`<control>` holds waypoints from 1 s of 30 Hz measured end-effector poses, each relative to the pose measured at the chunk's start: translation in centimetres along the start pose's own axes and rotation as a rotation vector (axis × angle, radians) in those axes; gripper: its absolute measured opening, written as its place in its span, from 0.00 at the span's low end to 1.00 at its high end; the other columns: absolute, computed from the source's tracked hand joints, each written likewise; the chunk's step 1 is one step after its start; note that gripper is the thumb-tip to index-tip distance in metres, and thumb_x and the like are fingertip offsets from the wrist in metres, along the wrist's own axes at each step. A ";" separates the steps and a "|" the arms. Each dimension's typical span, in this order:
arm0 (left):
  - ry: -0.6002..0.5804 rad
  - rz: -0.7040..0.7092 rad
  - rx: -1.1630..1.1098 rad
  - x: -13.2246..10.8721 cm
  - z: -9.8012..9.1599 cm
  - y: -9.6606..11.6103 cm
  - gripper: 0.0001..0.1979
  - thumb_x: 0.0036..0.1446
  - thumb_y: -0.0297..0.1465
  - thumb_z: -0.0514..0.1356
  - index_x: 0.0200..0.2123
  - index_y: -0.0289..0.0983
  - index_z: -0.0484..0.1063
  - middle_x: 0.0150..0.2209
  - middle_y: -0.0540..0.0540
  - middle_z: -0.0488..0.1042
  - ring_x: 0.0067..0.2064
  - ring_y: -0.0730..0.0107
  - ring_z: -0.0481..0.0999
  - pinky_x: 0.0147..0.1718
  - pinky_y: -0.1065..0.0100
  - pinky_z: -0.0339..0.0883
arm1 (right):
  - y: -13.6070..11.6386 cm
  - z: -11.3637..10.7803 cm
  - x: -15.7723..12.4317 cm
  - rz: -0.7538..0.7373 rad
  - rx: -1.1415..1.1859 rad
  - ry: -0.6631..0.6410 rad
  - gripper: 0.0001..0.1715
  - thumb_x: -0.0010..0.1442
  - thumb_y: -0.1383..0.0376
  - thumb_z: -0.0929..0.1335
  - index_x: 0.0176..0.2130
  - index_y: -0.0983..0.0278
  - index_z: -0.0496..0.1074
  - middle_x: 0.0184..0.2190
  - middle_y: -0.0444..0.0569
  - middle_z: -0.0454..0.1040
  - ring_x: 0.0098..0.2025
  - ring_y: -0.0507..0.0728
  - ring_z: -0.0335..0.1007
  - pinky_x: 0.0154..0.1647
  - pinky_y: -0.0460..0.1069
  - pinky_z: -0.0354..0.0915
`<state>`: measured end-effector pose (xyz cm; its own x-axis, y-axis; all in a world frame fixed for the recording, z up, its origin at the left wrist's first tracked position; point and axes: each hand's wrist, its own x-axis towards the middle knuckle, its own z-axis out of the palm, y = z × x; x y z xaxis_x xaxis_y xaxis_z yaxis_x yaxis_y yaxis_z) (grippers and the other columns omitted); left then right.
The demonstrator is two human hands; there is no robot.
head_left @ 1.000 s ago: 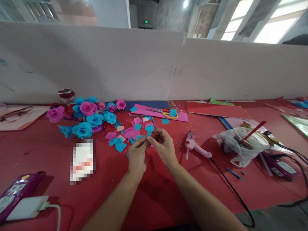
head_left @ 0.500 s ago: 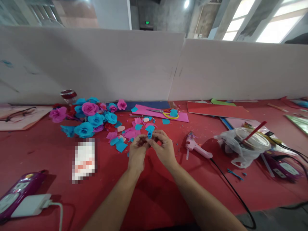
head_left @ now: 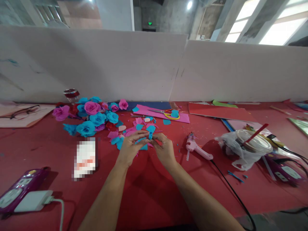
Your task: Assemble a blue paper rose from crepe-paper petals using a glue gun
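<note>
"How's the pose?"
"Left hand (head_left: 132, 145) and right hand (head_left: 165, 148) angle inward above the worktop (head_left: 149, 195), fingertips close together."
"And the grip?"
"Both pinch the blue paper (head_left: 150, 135) between them."

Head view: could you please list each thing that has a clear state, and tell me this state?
Left hand: pinching blue paper
Right hand: pinching same piece
Blue paper: curled
Flowers: bunched, petals spread
Paper scraps: loose, scattered
Scissors: lying on pink paper
Glue gun: laid down
Charger: cable attached
Plastic bag: crumpled around container
Green sign: lit
</note>
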<state>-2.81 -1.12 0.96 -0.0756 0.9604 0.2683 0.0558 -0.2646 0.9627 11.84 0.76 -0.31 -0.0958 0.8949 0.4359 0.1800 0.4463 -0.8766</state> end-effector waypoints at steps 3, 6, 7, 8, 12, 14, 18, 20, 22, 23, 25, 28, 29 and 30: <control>-0.026 -0.046 -0.135 -0.1 0.5 0.1 0.10 0.46 0.32 0.67 0.35 0.40 0.80 0.41 0.43 0.77 0.46 0.61 0.74 0.48 0.61 0.65 | 0.0 -0.1 0.1 -0.046 -0.044 -0.001 0.04 0.54 0.66 0.69 0.29 0.59 0.76 0.30 0.48 0.78 0.34 0.57 0.71 0.42 0.54 0.63; -0.006 -0.097 -0.239 -0.1 0.7 0.1 0.10 0.42 0.30 0.68 0.32 0.39 0.80 0.37 0.44 0.78 0.42 0.63 0.75 0.44 0.63 0.67 | 0.0 -0.1 0.1 -0.092 -0.084 -0.006 0.03 0.53 0.66 0.71 0.29 0.59 0.77 0.29 0.48 0.78 0.35 0.57 0.72 0.43 0.54 0.63; 0.009 -0.105 -0.268 -0.1 0.8 0.1 0.09 0.42 0.30 0.69 0.31 0.38 0.80 0.35 0.45 0.78 0.40 0.64 0.75 0.43 0.64 0.68 | -0.1 -0.1 0.1 -0.095 -0.079 -0.006 0.02 0.53 0.66 0.71 0.29 0.59 0.77 0.30 0.48 0.78 0.35 0.57 0.72 0.43 0.54 0.63; 0.026 -0.109 -0.293 -0.1 0.8 0.1 0.08 0.42 0.29 0.68 0.31 0.38 0.80 0.34 0.46 0.78 0.39 0.65 0.75 0.42 0.65 0.68 | -0.1 -0.1 0.1 -0.092 -0.061 -0.005 0.03 0.53 0.65 0.71 0.29 0.58 0.77 0.30 0.48 0.78 0.35 0.57 0.72 0.42 0.54 0.64; 0.029 -0.106 -0.305 -0.2 0.8 0.1 0.11 0.42 0.29 0.68 0.33 0.39 0.79 0.35 0.46 0.78 0.39 0.66 0.75 0.41 0.66 0.68 | -0.3 -0.1 0.0 -0.077 -0.001 -0.014 0.05 0.54 0.66 0.70 0.29 0.58 0.78 0.30 0.48 0.78 0.34 0.57 0.72 0.39 0.52 0.65; 0.007 -0.086 -0.241 -0.2 0.8 0.1 0.12 0.41 0.29 0.69 0.34 0.39 0.80 0.39 0.45 0.78 0.41 0.64 0.75 0.42 0.65 0.69 | -0.2 -0.1 0.0 -0.083 0.007 -0.017 0.06 0.53 0.67 0.69 0.28 0.58 0.78 0.28 0.48 0.78 0.32 0.56 0.72 0.38 0.52 0.66; 0.039 -0.036 -0.131 -0.3 0.9 0.0 0.09 0.43 0.30 0.68 0.31 0.40 0.80 0.40 0.44 0.78 0.45 0.60 0.75 0.43 0.62 0.69 | -0.2 -0.1 -0.1 -0.093 0.059 -0.011 0.06 0.53 0.67 0.69 0.30 0.58 0.78 0.29 0.48 0.78 0.33 0.56 0.72 0.38 0.52 0.67; 0.072 -0.022 -0.120 -0.2 0.8 0.0 0.08 0.43 0.31 0.68 0.31 0.40 0.80 0.41 0.43 0.78 0.44 0.59 0.75 0.43 0.61 0.69 | -0.5 -0.2 -0.1 -0.102 0.060 -0.017 0.07 0.54 0.68 0.69 0.32 0.58 0.79 0.33 0.49 0.78 0.36 0.57 0.72 0.41 0.52 0.67; 0.121 -0.021 -0.140 -0.1 0.7 -0.1 0.09 0.43 0.32 0.68 0.32 0.40 0.80 0.40 0.44 0.78 0.43 0.60 0.75 0.43 0.61 0.69 | -0.9 -0.4 0.0 -0.081 0.054 0.008 0.06 0.54 0.66 0.69 0.32 0.59 0.78 0.34 0.49 0.78 0.37 0.56 0.72 0.42 0.52 0.67; 0.144 -0.028 -0.156 0.0 0.6 -0.1 0.09 0.43 0.32 0.68 0.32 0.39 0.80 0.38 0.44 0.79 0.42 0.61 0.75 0.43 0.62 0.69 | -1.0 -0.6 0.1 -0.050 0.067 0.043 0.06 0.55 0.65 0.69 0.32 0.60 0.77 0.32 0.48 0.77 0.35 0.56 0.71 0.40 0.52 0.67; 0.177 -0.047 -0.175 0.1 0.4 -0.1 0.09 0.44 0.32 0.67 0.33 0.39 0.80 0.35 0.45 0.79 0.40 0.63 0.76 0.41 0.63 0.69 | -1.2 -1.0 0.2 0.039 0.137 0.158 0.07 0.56 0.62 0.68 0.31 0.62 0.75 0.27 0.46 0.74 0.29 0.53 0.68 0.34 0.49 0.66; 0.182 -0.063 -0.163 0.1 0.3 -0.2 0.07 0.46 0.33 0.66 0.31 0.39 0.79 0.32 0.46 0.78 0.37 0.65 0.76 0.40 0.65 0.69 | -1.1 -1.6 0.6 0.111 0.234 0.339 0.09 0.57 0.60 0.66 0.32 0.62 0.72 0.22 0.42 0.68 0.24 0.50 0.62 0.26 0.46 0.61; 0.175 -0.071 -0.172 0.1 0.4 -0.2 0.06 0.46 0.33 0.66 0.30 0.38 0.79 0.31 0.46 0.78 0.37 0.65 0.76 0.40 0.65 0.69 | -1.0 -1.7 0.7 0.106 0.233 0.337 0.08 0.57 0.60 0.66 0.34 0.62 0.72 0.24 0.42 0.68 0.23 0.49 0.61 0.25 0.46 0.61; 0.166 -0.083 -0.196 0.1 0.4 -0.2 0.06 0.46 0.32 0.66 0.29 0.38 0.78 0.31 0.47 0.78 0.36 0.66 0.76 0.40 0.65 0.69 | -1.0 -1.8 0.8 0.094 0.218 0.279 0.09 0.57 0.61 0.67 0.37 0.61 0.72 0.26 0.43 0.70 0.22 0.49 0.61 0.25 0.46 0.60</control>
<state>-2.43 -0.89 0.75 -0.2353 0.9561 0.1748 -0.1504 -0.2135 0.9653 13.34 1.05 1.28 0.1871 0.9124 0.3639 -0.0402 0.3773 -0.9252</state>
